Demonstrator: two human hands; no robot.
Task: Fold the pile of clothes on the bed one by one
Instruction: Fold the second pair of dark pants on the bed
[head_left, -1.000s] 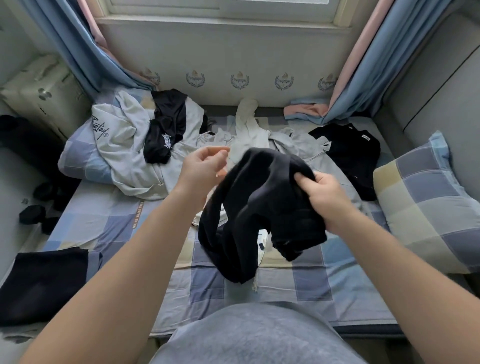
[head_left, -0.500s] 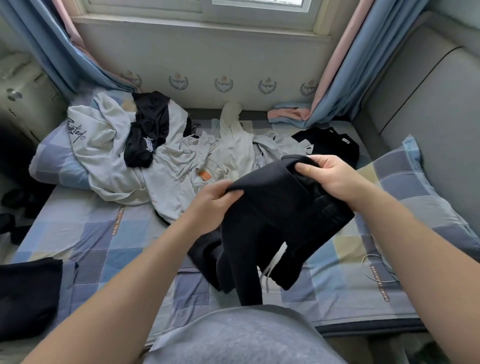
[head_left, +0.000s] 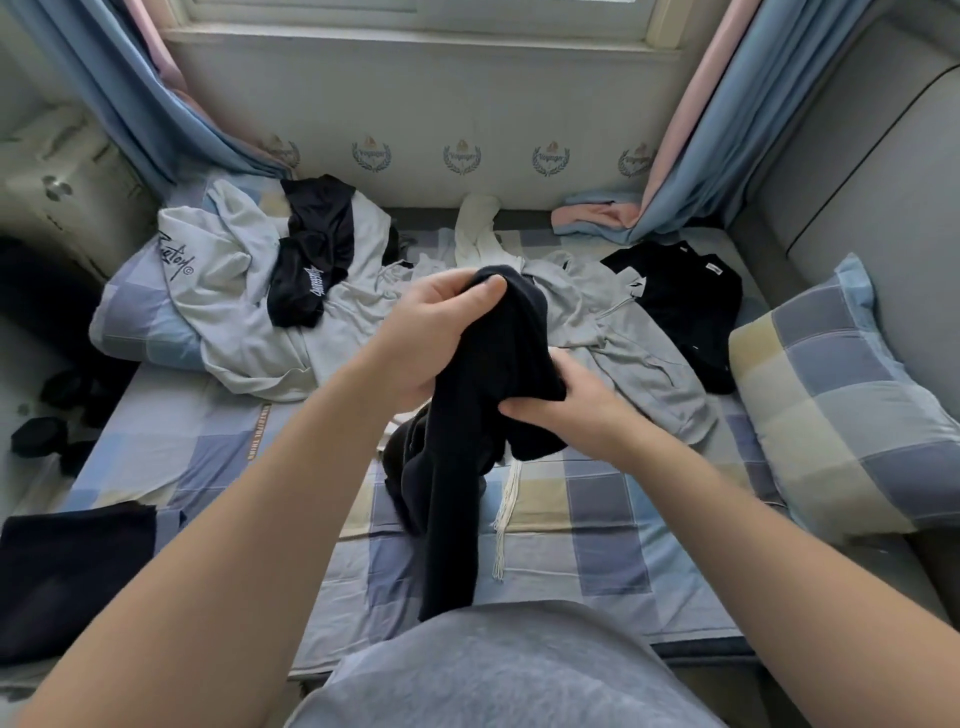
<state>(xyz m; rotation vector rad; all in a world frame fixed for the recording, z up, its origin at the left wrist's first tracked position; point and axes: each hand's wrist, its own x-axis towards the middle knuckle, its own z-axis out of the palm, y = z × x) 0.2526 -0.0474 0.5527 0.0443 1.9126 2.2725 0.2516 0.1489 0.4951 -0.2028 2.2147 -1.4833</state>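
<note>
1. The left grip (head_left: 436, 332) is closed over the top bunch of a dark garment (head_left: 452, 519), thumb and fingers curled round the cloth. The right grip (head_left: 566, 415) clamps a lower fold of the same piece.
2. The garment is held up between both hands above the middle of the bed (head_left: 182, 441). It is bunched, with one long part hanging toward the person's lap and a pale drawstring (head_left: 506, 509) showing beside it.
3. The step in hand, as I judge it, is sorting out this one item by finding an edge or waistband. It is not yet flat, and no fold has been made.
4. The next move likely calls for the hands to part along an edge, shake the piece open and lay it on bare sheet close by.
5. Both forearms reach forward and converge, with the left hand higher and farther and the right hand lower and nearer.
6. Beyond them, the pile of clothes (head_left: 249, 312) lies unfolded toward the window. A dark folded piece (head_left: 67, 571) sits at the bed's left edge.
</note>
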